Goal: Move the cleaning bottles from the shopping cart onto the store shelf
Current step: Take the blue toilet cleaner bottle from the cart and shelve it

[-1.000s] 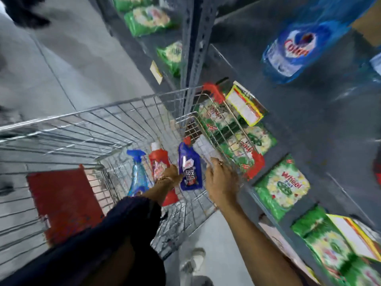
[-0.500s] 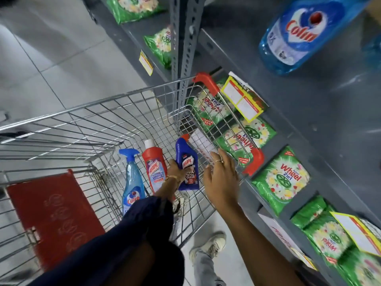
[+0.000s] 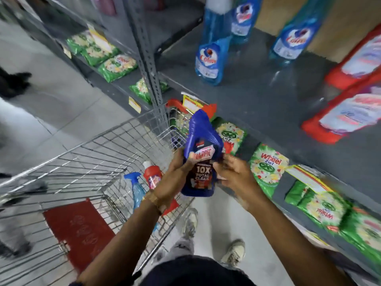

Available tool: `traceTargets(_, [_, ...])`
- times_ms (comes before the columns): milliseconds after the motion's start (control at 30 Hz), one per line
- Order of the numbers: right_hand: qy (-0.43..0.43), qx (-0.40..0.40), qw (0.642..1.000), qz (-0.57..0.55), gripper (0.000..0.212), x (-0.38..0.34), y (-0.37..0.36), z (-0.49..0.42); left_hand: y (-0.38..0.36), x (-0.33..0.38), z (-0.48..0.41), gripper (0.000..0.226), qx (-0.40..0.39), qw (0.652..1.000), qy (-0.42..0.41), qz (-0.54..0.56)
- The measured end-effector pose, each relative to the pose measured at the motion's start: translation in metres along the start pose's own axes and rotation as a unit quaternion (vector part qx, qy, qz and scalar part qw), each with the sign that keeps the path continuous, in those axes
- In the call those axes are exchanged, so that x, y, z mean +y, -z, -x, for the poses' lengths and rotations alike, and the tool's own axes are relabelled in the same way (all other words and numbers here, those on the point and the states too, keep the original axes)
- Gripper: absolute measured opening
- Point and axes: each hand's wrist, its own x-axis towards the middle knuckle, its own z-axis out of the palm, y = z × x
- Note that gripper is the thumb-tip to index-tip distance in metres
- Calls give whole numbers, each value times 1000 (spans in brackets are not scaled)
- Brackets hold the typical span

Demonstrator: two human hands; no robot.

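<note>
A dark blue Harpic bottle is up above the wire shopping cart, at its right corner beside the shelf. My left hand grips its left side and my right hand holds its right side. Inside the cart stand a red Harpic bottle and a light blue spray bottle, partly hidden by my left arm. The grey store shelf to the right carries three blue Colin bottles and two red bottles lying down.
Green Wheel detergent packs fill the lower shelf below the grey board. A perforated steel upright stands just beyond the cart. A red flap lies in the cart's seat. Another person's legs are at the left, on the tiled floor.
The dark blue bottle has come up out of the cart. My right hand has left the cart rim and closed on the bottle's other side. The view has tilted up towards the shelf.
</note>
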Motion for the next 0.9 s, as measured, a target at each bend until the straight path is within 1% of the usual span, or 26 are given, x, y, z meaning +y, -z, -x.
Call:
traceTargets(100, [16, 42, 999, -17, 24, -12, 35, 40, -41, 12, 21, 21, -45, 998, 2, 46])
traceTargets(233, [17, 72, 995, -61, 26, -16, 82, 86, -87, 16, 40, 30, -109, 992, -4, 58])
traceTargets(300, [31, 90, 992, -77, 24, -15, 100, 105, -108, 18, 47, 35, -133, 990, -5, 37])
traceTargets(400, [76, 136, 985, -78, 25, -13, 130, 135, -142, 23, 55, 24, -171, 985, -20, -13])
traceTargets(500, [132, 170, 974, -68, 27, -6, 157, 160, -175, 27, 63, 23, -211, 976, -25, -40])
traceTargets(600, [199, 235, 950, -57, 31, -3, 193, 185, -219, 31, 63, 26, -253, 960, -79, -89])
traceTargets(700, [255, 300, 918, -49, 39, 0, 245, 208, -286, 31, 55, 33, -308, 932, -143, -128])
traceTargets(767, [271, 338, 900, -59, 43, 7, 282, 215, -331, 24, 48, 36, -338, 912, -177, -149])
traceTargets(833, [280, 376, 881, -61, 43, 11, 317, 219, -371, 15, 41, 39, -348, 897, -210, -174])
traceTargets(900, [288, 407, 865, -59, 44, 12, 346, 221, -405, 1, 30, 39, -355, 887, -226, -193])
